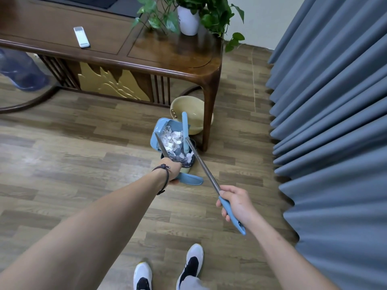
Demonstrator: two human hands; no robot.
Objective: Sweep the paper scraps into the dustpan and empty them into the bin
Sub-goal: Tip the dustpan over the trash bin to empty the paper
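Observation:
My left hand [170,171] grips the blue handle of the dustpan pole [189,179]. The blue dustpan [159,130] is tipped over a small bin [185,162] with a dark liner, just beyond my left hand. White paper scraps [172,139] lie in the pan and spill into the bin. My right hand [237,203] is closed on the blue grip of the broom [231,215]. The broom's metal pole runs up-left, and its blue head [184,124] stands against the pan's right side.
A dark wooden table [171,65] stands behind the bin, its leg [208,114] right beside it, with a beige basin [188,107] underneath. A remote [81,37] and a potted plant [188,17] sit on top. Grey curtains [335,122] hang at right. My shoes [167,268] are below.

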